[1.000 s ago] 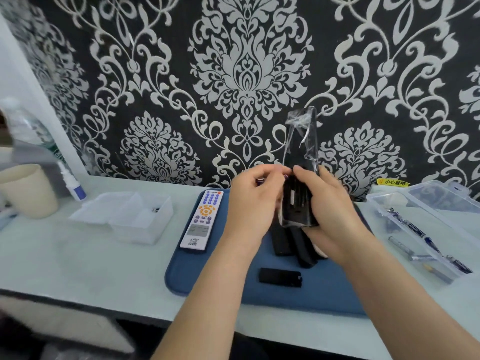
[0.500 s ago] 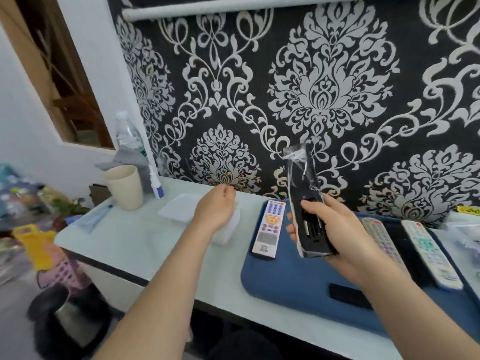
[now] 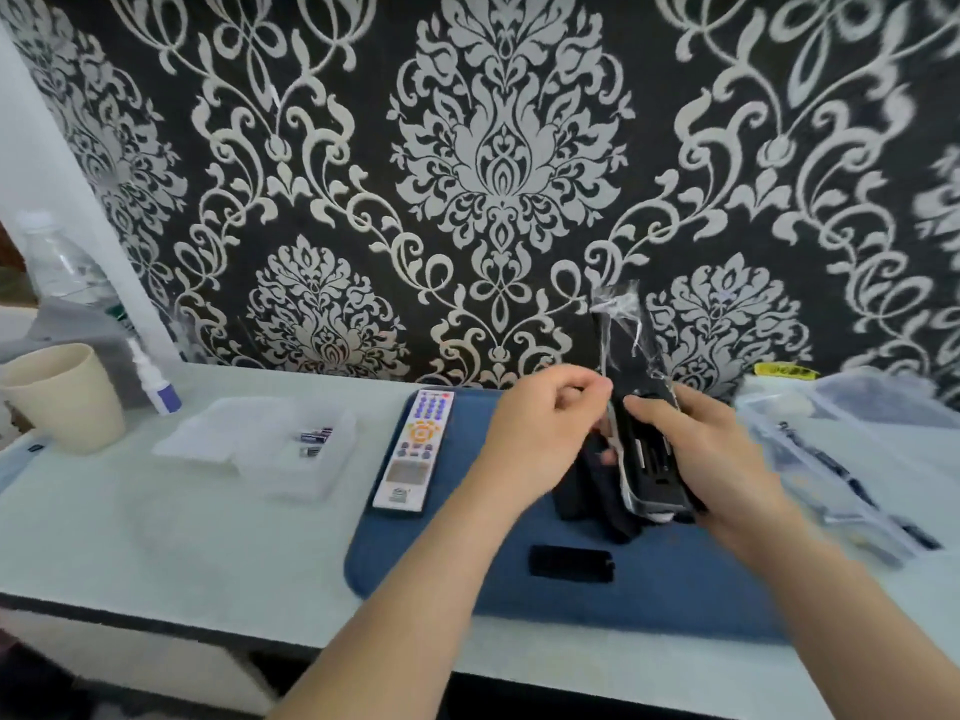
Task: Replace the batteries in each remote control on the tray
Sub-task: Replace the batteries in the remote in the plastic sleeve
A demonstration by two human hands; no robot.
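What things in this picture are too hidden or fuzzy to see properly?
In the head view:
- What the left hand pinches, if anything: its curled fingers hide it.
- Battery bay of the wrapped remote in the right hand: blur hides whether it is filled.
- The dark remotes on the tray: both hands cover most of them.
- Contents of the clear box at right: motion blur.
- The batteries in the clear case: too small to read.

Right hand (image 3: 717, 449) grips black remote (image 3: 649, 459) over blue tray (image 3: 441, 563); left hand (image 3: 540, 433), fingers (image 3: 576, 384) curled, just beside it.
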